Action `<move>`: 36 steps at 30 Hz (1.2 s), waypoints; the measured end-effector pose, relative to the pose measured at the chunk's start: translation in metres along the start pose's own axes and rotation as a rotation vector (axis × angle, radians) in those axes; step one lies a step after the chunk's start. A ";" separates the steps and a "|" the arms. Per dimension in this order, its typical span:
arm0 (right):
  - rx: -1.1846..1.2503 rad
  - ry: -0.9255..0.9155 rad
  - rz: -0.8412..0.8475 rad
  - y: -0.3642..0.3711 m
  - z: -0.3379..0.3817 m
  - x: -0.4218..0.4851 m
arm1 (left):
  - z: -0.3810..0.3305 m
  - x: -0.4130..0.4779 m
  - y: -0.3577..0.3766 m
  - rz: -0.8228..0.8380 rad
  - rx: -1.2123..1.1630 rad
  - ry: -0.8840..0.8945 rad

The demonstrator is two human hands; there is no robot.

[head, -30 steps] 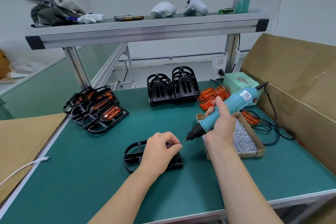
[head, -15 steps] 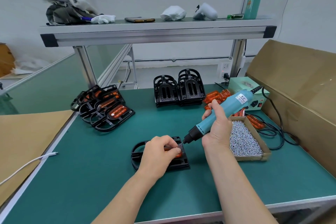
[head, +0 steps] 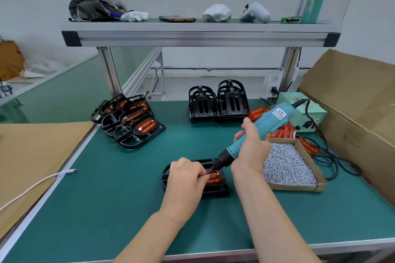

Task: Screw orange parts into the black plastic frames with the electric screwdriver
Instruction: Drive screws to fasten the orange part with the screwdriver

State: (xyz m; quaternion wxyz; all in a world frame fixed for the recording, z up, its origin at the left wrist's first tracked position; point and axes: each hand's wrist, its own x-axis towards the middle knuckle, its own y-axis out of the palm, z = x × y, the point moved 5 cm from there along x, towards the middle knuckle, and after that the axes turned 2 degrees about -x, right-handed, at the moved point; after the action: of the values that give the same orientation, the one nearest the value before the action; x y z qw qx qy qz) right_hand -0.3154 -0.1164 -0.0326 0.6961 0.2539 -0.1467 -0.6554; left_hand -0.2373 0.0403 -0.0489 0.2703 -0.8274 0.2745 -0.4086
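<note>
A black plastic frame (head: 215, 188) lies flat on the green mat in front of me, with an orange part (head: 213, 178) seated in it. My left hand (head: 185, 177) rests on the frame, and its fingertips pinch at the orange part's near end. My right hand (head: 251, 149) grips the teal electric screwdriver (head: 265, 126), tilted down to the left. Its black tip touches the orange part right beside my left fingertips. Any screw under the bit is hidden.
A cardboard tray of silver screws (head: 286, 166) sits right of my right hand. Loose orange parts (head: 284, 132) and a power box (head: 303, 111) lie behind it. Empty black frames (head: 218, 102) stand at the back, assembled frames (head: 130, 121) at the left. A large cardboard box (head: 352, 113) borders the right.
The screwdriver tip came down from above my left fingers onto the orange part in the frame. My left hand stayed on the frame. The camera moved closer.
</note>
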 end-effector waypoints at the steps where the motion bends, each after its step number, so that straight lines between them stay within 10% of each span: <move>1: -0.023 -0.004 -0.016 0.001 -0.001 -0.001 | -0.003 -0.001 -0.002 -0.024 0.057 0.078; 14: -0.063 -0.043 0.022 0.021 -0.019 -0.007 | 0.026 -0.005 -0.003 -0.048 0.123 -0.011; 36: -0.411 -0.327 0.564 0.082 -0.033 -0.031 | 0.075 -0.027 0.014 0.199 -0.017 -0.225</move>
State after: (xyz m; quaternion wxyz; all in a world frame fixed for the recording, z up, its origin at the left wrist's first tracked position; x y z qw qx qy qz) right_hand -0.2322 -0.0797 -0.0110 0.8529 -0.0491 -0.1852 -0.4857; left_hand -0.1925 0.0659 -0.1115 0.3315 -0.8390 0.3264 -0.2822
